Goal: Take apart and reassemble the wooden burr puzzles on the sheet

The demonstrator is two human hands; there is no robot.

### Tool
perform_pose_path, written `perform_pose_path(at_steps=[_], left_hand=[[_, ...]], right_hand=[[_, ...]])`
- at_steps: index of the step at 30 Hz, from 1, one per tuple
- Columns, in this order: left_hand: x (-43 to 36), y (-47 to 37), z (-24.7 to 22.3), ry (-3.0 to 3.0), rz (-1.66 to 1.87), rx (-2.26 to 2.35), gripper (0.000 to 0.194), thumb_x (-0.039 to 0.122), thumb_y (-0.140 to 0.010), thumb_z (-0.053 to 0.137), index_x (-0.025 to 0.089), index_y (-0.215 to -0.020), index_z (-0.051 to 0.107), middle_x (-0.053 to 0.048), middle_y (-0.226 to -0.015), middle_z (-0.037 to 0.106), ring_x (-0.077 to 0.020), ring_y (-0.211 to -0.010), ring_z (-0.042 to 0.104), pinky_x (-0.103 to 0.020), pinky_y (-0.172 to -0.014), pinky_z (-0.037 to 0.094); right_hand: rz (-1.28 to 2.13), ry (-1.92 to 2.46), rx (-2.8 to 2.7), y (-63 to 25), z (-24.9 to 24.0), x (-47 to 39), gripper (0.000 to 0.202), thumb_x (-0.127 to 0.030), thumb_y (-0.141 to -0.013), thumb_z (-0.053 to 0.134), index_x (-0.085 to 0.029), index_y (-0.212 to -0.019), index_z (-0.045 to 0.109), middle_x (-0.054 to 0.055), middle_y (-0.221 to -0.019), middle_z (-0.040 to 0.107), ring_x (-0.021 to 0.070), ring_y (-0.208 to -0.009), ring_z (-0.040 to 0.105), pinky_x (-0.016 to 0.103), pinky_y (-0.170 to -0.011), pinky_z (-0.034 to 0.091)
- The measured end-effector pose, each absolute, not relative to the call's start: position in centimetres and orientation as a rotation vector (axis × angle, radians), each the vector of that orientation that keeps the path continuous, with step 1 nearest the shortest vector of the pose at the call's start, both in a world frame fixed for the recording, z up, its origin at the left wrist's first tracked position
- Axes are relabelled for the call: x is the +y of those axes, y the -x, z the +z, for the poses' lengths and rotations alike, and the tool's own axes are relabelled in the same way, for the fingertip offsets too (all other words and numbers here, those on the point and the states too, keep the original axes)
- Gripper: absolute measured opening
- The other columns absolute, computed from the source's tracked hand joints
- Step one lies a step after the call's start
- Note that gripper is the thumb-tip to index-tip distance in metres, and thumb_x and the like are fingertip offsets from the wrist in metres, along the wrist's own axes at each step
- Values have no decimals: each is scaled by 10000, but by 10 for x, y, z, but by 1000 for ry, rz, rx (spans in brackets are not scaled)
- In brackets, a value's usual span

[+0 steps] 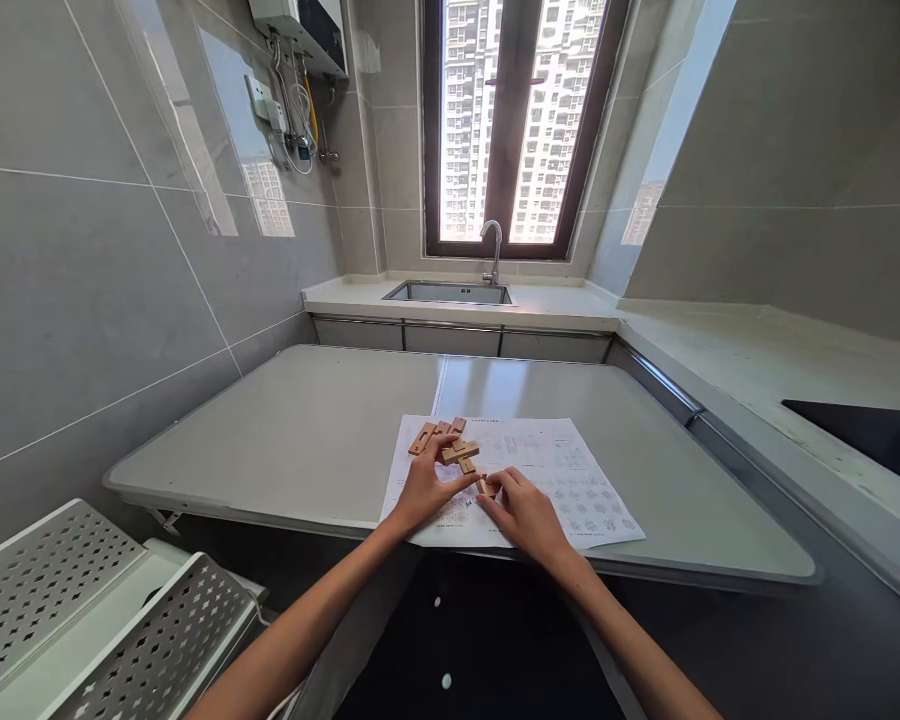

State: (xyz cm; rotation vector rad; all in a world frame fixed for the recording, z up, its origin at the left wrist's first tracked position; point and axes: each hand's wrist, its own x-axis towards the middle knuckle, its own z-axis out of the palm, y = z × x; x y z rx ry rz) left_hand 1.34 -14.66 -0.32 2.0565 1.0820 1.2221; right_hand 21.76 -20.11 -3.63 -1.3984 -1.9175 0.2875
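Watching from afar, I've got the R hand [526,510] w/ thumb and index pinched on a small wooden block [487,488], low on the printed sheet [581,440]. L hand [425,492] is spread alongside, index tip at the light-brown blocks [460,453], thumb tip right by the small block; can't tell from here if it's gripping or just steadying. A few reddish-brown blocks [422,438] lie just beyond the L fingers, toward the sheet's far-left corner. Handling-wise, I'd judge the wood light, stiff & hard to break, prob. smooth enough to skid if pushed. Best hold IMO: fingertips on opp. long sides, away from any cut-outs, light squeeze only. The sheet looks thin, prob. slides or creases under a dragging wrist. Re edges: its near edge sits approx. at the front lip of the surface [330,430], so anything knocked nearward could drop. More room L & R of the sheet, some beyond it; a white perforated rack [52,560] stands off the near-left edge, so I'd mind that side.
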Motion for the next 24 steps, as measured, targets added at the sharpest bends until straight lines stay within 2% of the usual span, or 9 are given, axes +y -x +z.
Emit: perform_pose_path(at_steps=[4, 10, 17, 24], left_hand=[[-147, -13, -4, -2087, 1185, 1066, 633, 401, -798, 882, 238, -1325, 572, -86, -1314, 691, -283, -1151, 691, -464, -1002, 565], [-151, -14, -7, -2168, 1126, 1016, 688, 403, -792, 888, 255, -1372, 548, -86, -1363, 669, -303, -1262, 645, -480, -1088, 523], [-153, -16, -10, -2250, 1074, 978, 700, 410, -775, 892, 261, -1376, 564, -84, -1341, 684, -310, -1238, 660, -475, -1078, 532], [-155, -16, -8, -2280, 1062, 955, 675, 371, -774, 891, 255, -1360, 576, -76, -1308, 695, -296, -1214, 670, -448, -1060, 540]], right_hand=[[332, 1332, -1911, -232, -33, -197, 259, -423, -1044, 549, -248, -1195, 665, 73, -1048, 759, 231, -806, 730, 350, -724, 558], [260, 1284, -2046, -239, -21, -197, 279, -397, -1079, 491, -287, -1259, 673, 71, -1156, 749, 245, -898, 745, 361, -792, 568], [66, 1291, -2075, -235, -14, -196, 267, -394, -1094, 475, -246, -1160, 688, 87, -1028, 758, 244, -811, 736, 328, -677, 533], [107, 1294, -2048, -237, -9, -197, 251, -395, -1085, 494, -252, -1200, 666, 92, -1107, 778, 276, -870, 756, 368, -714, 549]])
